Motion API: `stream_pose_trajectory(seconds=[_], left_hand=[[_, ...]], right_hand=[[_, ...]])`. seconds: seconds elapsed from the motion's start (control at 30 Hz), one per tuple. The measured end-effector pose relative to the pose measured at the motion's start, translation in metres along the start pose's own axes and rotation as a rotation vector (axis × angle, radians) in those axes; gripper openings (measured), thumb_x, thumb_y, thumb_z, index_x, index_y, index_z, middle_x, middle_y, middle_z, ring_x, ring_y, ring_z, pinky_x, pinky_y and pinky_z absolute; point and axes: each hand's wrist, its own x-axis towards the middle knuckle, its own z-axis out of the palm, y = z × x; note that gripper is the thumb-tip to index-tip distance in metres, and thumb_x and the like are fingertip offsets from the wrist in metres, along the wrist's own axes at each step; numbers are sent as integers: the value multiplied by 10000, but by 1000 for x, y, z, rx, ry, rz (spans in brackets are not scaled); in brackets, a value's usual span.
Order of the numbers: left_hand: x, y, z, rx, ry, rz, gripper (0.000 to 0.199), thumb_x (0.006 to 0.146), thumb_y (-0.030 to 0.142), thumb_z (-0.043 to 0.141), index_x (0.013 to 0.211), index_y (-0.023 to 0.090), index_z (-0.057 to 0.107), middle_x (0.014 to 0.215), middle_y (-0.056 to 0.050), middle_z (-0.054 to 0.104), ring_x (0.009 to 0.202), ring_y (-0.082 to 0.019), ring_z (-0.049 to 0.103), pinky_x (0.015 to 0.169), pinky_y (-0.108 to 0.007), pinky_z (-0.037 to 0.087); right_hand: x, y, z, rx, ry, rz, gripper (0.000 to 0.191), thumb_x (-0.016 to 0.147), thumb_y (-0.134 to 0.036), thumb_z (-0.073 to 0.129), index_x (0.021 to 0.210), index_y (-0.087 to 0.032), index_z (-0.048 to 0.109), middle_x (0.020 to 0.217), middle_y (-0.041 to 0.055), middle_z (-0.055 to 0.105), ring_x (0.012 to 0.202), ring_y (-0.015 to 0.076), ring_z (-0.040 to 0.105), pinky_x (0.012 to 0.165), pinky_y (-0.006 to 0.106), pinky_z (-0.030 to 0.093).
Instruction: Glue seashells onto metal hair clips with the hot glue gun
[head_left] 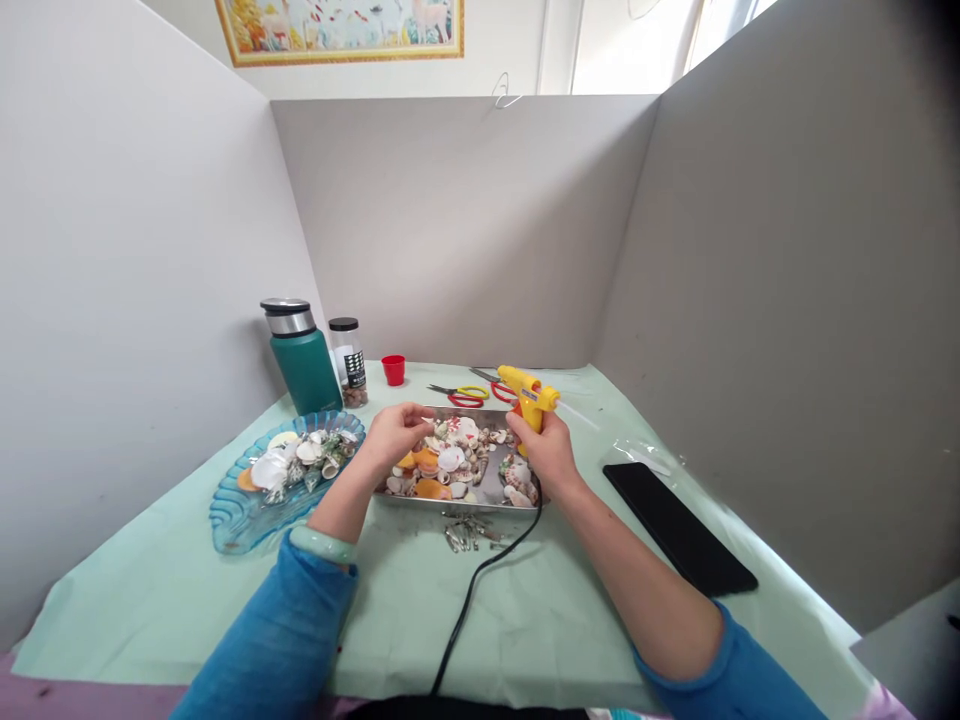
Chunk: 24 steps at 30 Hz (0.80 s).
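In my right hand (pixel 551 455) is a yellow hot glue gun (pixel 531 395), its fingers wrapped round the handle and its nozzle pointing up and to the left. A glue stick sticks out of its back end. My left hand (pixel 397 437) hovers over the left side of a metal tray (pixel 491 487), thumb and fingers drawn together; anything between them is too small to make out. Many seashells (pixel 451 459) of white, orange and speckled brown lie in the tray. The gun's black cord (pixel 480 572) runs over the tray's front edge toward me.
Left stands a blue scalloped dish (pixel 240 530) of shells, with a green bottle (pixel 304 370) and a black-lidded jar (pixel 349 365) behind. A red cup (pixel 393 370) and scissors (pixel 465 397) lie farther back. Small metal clips (pixel 465 532) sit before the tray; a black slab (pixel 679 525) lies right.
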Motion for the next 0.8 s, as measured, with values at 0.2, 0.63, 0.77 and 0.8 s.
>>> stream_pose_trajectory(seconds=[0.2, 0.63, 0.77, 0.8], left_hand=[[0, -14, -53, 415, 234, 46, 250, 678, 256, 589, 905, 197, 674, 808, -56, 706, 732, -188, 643, 653, -262, 473], [-15, -69, -137, 166, 368, -320, 352, 567, 268, 662, 892, 136, 637, 527, 28, 575, 426, -127, 502, 466, -249, 434], [-13, -71, -135, 248, 368, -340, 358, 596, 266, 634, 929, 135, 637, 499, 39, 535, 438, -136, 505, 461, -247, 422], [-13, -72, -135, 262, 367, -346, 359, 601, 270, 630, 934, 136, 638, 515, 35, 545, 445, -139, 513, 468, -249, 427]], right_hand=[[1, 6, 0, 43, 6, -7, 369, 717, -404, 626, 992, -159, 622, 666, 9, 597, 521, 139, 515, 494, 262, 449], [0, 2, 1, 129, 40, 92, 282, 664, -380, 692, 820, -166, 595, 607, -17, 572, 492, 126, 494, 469, 259, 433], [0, 2, 1, 157, 28, 92, 273, 671, -358, 692, 836, -165, 593, 627, -18, 574, 488, 112, 483, 464, 248, 425], [0, 3, 1, 155, 27, 90, 271, 673, -359, 692, 834, -165, 594, 625, -19, 572, 490, 111, 482, 465, 246, 423]])
